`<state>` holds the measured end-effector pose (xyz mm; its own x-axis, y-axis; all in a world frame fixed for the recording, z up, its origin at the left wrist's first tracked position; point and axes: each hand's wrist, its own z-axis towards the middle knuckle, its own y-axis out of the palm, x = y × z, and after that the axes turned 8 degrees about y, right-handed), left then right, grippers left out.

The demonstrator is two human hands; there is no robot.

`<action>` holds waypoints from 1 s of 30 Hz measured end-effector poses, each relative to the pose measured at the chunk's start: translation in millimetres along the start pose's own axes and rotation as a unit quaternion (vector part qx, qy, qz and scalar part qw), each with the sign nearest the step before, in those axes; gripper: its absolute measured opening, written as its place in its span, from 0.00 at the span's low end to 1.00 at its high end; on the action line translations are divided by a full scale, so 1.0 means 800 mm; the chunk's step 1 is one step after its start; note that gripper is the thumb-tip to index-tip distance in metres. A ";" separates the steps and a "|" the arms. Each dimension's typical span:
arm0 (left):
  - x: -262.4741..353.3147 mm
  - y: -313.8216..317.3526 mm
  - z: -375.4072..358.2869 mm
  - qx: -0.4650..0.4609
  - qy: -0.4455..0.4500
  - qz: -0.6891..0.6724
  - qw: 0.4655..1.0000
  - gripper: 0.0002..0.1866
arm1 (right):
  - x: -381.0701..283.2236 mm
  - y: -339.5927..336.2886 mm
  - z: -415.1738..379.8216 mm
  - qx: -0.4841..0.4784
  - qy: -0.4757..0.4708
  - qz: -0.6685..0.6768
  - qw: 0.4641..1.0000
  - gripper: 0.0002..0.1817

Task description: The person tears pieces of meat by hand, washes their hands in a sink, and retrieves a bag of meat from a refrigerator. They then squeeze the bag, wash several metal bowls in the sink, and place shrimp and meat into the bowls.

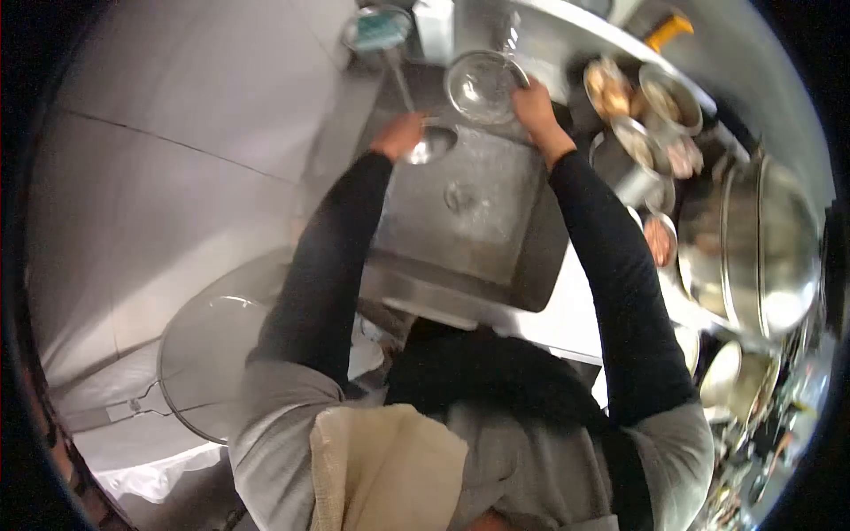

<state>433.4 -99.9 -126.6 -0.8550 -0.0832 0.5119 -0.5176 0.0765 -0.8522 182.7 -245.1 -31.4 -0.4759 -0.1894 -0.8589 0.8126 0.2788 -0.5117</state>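
My left hand (398,137) is closed on a shiny metal ladle (431,146), whose bowl hangs over the left part of a metal sink (496,203). At the sink's far right, my right hand (535,111) grips the rim of a round metal bowl (482,87). The bowl looks wet inside, and a clear stream (512,34) shows just beyond it. Ladle and bowl are close together but apart. A drain (459,196) lies in the sink floor below them.
Metal containers of food (668,99) stand right of the sink, with a large steel pot (753,243) beyond. A container with a green item (376,31) is at the far left corner. A big round metal vessel (212,354) stands at lower left.
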 end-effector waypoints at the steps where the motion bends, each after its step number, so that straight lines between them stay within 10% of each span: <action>1: 0.073 -0.024 -0.004 -0.002 -0.014 0.028 1.000 0.24 | 0.009 -0.012 -0.026 0.000 0.019 -0.008 1.000 0.18; 3: 0.089 0.008 0.044 0.059 0.121 0.061 0.989 0.18 | -0.019 -0.045 -0.063 0.109 -0.242 -0.161 0.951 0.20; 6: 0.146 0.011 0.107 0.054 0.129 0.082 0.987 0.13 | 0.017 -0.072 -0.123 0.226 -0.204 -0.081 0.949 0.28; 10: 0.220 -0.026 0.139 0.049 0.084 0.091 0.991 0.15 | 0.088 -0.045 -0.234 0.190 0.134 0.143 0.962 0.18; 12: 0.230 -0.036 0.146 0.038 0.114 0.139 0.983 0.15 | 0.165 -0.011 -0.259 0.123 0.387 0.223 0.886 0.17; 14: 0.238 -0.066 0.121 0.040 0.157 0.162 0.973 0.13 | 0.179 0.003 -0.280 0.119 0.476 0.499 0.714 0.12; 17: 0.233 -0.097 0.063 0.072 0.318 0.227 0.918 0.12 | 0.193 -0.001 -0.259 0.014 0.559 0.519 0.646 0.10; 19: 0.242 -0.113 0.044 0.069 0.375 0.293 0.877 0.12 | 0.227 0.018 -0.215 -0.062 0.502 0.471 0.723 0.10; 21: 0.269 -0.134 0.030 0.214 0.470 0.349 0.782 0.10 | 0.282 0.065 -0.147 -0.151 0.191 0.056 0.968 0.11; 22: 0.271 -0.140 0.031 0.219 0.467 0.354 0.781 0.10 | 0.283 0.090 -0.108 -0.112 0.022 -0.114 0.987 0.12; 25: 0.271 -0.142 0.068 0.232 0.301 0.462 0.802 0.11 | 0.168 0.105 -0.044 0.041 -0.037 0.090 0.994 0.19; 28: 0.247 -0.162 0.057 0.224 0.293 0.489 0.791 0.10 | 0.039 0.066 -0.042 -0.034 0.063 0.106 0.992 0.19; 30: 0.226 -0.175 0.030 0.106 0.301 0.370 0.873 0.12 | 0.005 0.070 -0.034 0.041 0.049 0.070 0.996 0.19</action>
<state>351.9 -149.8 82.9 -0.8479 0.4524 -0.2765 0.1452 -0.3033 -0.9418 216.9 -204.6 -64.1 -0.3836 -0.0608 -0.9215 0.8961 0.2168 -0.3873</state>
